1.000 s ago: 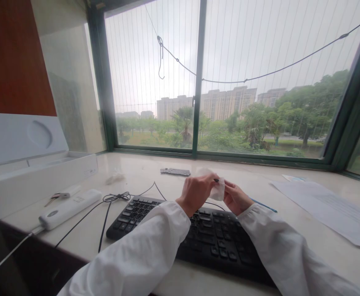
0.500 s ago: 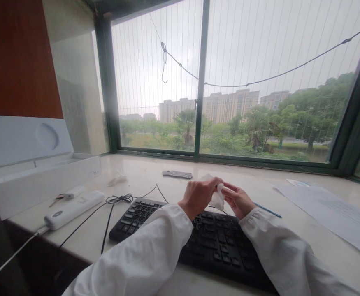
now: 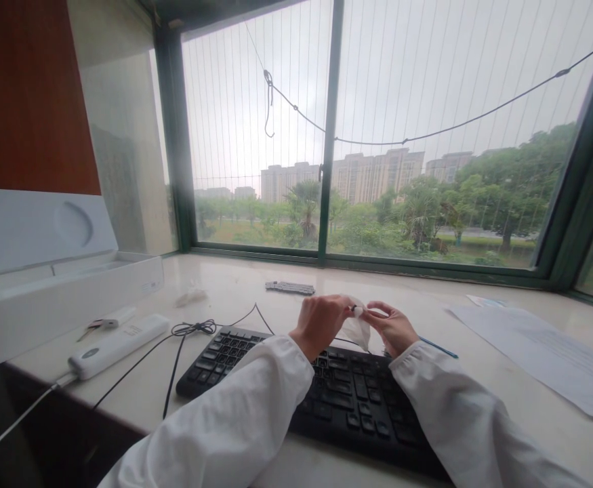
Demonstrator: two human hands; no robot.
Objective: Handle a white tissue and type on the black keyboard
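Note:
Above the black keyboard (image 3: 344,400), my two hands meet around a white tissue (image 3: 358,333). My left hand (image 3: 320,325) is closed, its fingertips pinching a small dark piece (image 3: 354,308) that looks like a keycap, though most of it is hidden. The fingers of my right hand (image 3: 394,331) press the tissue against that piece, and the rest of the tissue hangs down between the hands. Both forearms, in white sleeves, cross over the keyboard and cover parts of it. Some key positions on the keyboard look bare.
A flat grey strip-like item (image 3: 290,288) and a crumpled white piece (image 3: 192,296) lie toward the window. At left are a white power strip (image 3: 118,346), keys (image 3: 97,325), a bundled cable (image 3: 193,328) and an open white box (image 3: 72,291). Right: a blue stick (image 3: 438,348), paper sheets (image 3: 540,352).
My left hand has shifted slightly left and my right-hand fingers have spread a little. More of the tissue shows between them. The view has turned slightly.

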